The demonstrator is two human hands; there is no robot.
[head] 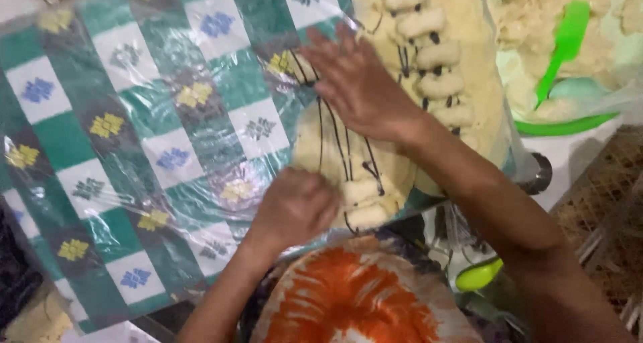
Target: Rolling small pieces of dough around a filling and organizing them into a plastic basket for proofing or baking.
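Note:
My right hand [358, 82] lies flat, fingers spread, on a pale flattened sheet of dough [321, 142] crossed by dark lines. My left hand [295, 206] is curled at the dough's near edge, next to small rolled dough pieces [365, 206]; whether it pinches one I cannot tell. A row of similar small dough rolls [429, 48] runs along a larger floured sheet [475, 82] just right of my right hand. Everything rests on clear plastic over a green-and-white checked cloth [134, 135].
A green bowl [569, 123] holding pale dough and a green spatula [562, 48] stands at the upper right. An orange-and-white garment [348, 296] fills the bottom middle. A lime-green object [479, 275] lies by my right forearm. Woven matting [603, 202] shows at right.

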